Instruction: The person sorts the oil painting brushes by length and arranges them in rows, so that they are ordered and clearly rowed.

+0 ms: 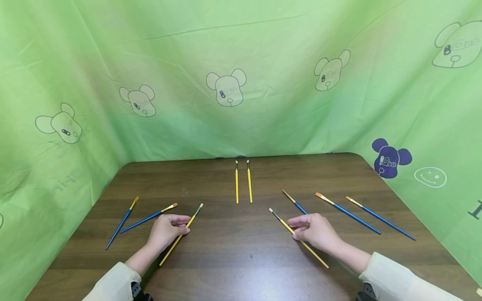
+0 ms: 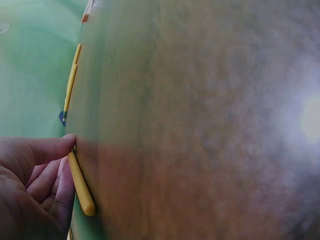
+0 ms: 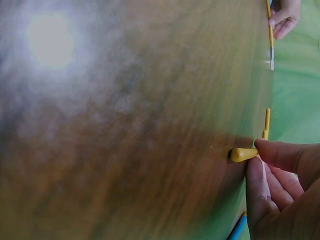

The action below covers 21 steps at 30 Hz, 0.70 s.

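My left hand [image 1: 166, 230] pinches a yellow-handled paintbrush [image 1: 174, 246] between thumb and fingers, its pale bristles tipped up and to the right. In the left wrist view the handle's rounded end [image 2: 82, 192] sticks out below the thumb. A second yellow-handled paintbrush [image 1: 314, 253] is pinched by my right hand [image 1: 316, 232], its bristle end pointing up and left. The right wrist view shows this handle's end [image 3: 242, 154] beside the thumb. At the table's far middle, two more yellow paintbrushes [image 1: 237, 186] lie side by side, bristles away from me.
Two blue paintbrushes [image 1: 122, 225] lie left of my left hand, close together. Near my right hand lie three others, one partly behind the fingers [image 1: 299, 207] and two slanting further right [image 1: 355, 217]. A green printed cloth [image 1: 263, 125] hangs around the brown wooden table [image 1: 233, 267].
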{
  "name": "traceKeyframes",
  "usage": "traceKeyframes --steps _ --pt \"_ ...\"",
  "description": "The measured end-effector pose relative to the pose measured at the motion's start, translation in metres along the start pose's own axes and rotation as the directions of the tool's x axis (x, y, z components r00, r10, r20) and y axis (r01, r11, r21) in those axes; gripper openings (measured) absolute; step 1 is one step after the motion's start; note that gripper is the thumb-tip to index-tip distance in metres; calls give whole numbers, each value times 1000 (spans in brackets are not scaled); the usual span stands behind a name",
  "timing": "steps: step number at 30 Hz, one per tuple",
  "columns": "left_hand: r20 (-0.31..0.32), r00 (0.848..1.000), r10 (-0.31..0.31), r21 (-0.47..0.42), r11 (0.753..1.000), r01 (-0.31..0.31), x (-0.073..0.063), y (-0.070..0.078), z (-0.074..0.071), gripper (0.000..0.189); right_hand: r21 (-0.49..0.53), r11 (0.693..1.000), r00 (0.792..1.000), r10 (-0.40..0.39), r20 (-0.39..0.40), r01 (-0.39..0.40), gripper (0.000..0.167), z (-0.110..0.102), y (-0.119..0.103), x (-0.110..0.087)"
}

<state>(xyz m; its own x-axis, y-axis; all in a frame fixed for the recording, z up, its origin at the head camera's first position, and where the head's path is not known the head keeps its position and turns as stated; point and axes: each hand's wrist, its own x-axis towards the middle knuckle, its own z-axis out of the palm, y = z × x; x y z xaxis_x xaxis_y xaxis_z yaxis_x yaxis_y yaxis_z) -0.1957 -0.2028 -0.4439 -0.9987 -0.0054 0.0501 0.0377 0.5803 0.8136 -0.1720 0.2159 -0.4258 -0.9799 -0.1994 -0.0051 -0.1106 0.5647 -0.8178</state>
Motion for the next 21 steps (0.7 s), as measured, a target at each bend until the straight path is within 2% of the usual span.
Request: traceKeyframes --steps 12,18,21 --pt "7 1000 -18 -16 1000 19 0 -2 0 24 8 1000 1000 8 13 -8 32 -1 0 0" --pt "14 1000 -7 -13 1000 8 2 -1 -1 23 98 995 999 19 49 -23 33 -3 2 1" --pt "16 1000 -24 -23 999 24 3 -1 -1 23 150 989 997 5 80 -17 34 -4 2 0"
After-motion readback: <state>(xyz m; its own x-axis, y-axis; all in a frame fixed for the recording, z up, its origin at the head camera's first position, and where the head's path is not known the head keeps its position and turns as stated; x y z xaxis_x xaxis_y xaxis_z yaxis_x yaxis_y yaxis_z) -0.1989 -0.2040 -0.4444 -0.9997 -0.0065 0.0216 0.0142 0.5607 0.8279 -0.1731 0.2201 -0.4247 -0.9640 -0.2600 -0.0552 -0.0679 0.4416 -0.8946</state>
